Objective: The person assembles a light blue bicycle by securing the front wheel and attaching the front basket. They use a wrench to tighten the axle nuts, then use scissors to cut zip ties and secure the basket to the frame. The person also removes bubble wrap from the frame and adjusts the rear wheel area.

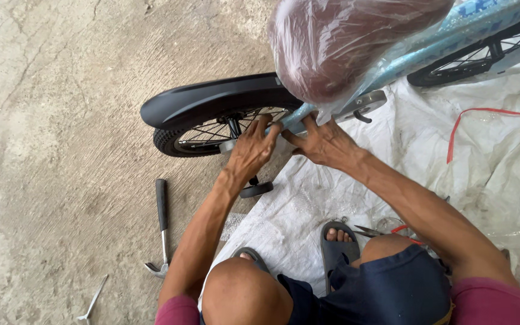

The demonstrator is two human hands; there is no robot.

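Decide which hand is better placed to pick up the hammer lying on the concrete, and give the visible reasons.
Probably the left hand. The hammer lies on the concrete beside the left forearm, on that side of the body. The right hand rests on the bicycle frame, and would have to cross over.

Maroon short sleeves (493, 299), dark navy shorts (392, 289), grey slide sandals (336, 250), bare forearms.

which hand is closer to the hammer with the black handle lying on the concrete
Left. The left hand at the rear wheel is above the black-handled hammer; the right hand is farther right, on the light blue frame.
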